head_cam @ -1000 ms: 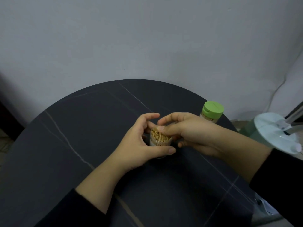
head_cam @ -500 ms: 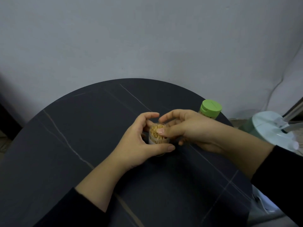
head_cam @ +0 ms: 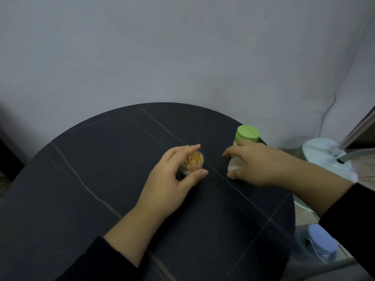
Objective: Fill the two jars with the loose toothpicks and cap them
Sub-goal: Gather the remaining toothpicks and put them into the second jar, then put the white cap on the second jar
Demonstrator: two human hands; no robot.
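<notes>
From the head camera, the left hand (head_cam: 168,179) grips the open jar (head_cam: 192,162) on the dark round table (head_cam: 101,169). Thumb and fingers are curled round its sides, and the jar leans a little toward the right. It is packed with toothpicks (head_cam: 193,159), ends up, level with the rim or just proud of it. The right hand (head_cam: 257,165) is well apart from that jar, with its fingers curled over a white cap (head_cam: 233,166) that lies on the table. The index finger is above the cap and the thumb below, so it looks like a pinch on the cap, though the palm hides most of it. Just behind that hand stands the second jar (head_cam: 246,134), its green lid already on, close to the table's far right edge. No loose toothpicks show on the table, so capping looks like the step left.

The risks, as I judge them:
- The open jar is full and tilted, so a nudge or a looser grip could spill toothpicks across the table.
- Toothpicks standing proud of the rim could catch under the cap, so it sits crooked or snaps a few.
- The right wrist is touching or nearly touching the green-lidded jar — a quick lift of the cap could knock it off the edge toward the white stand (head_cam: 324,157) on the floor.
- The cap is held by its edge only, so it could slip on the way across.
</notes>
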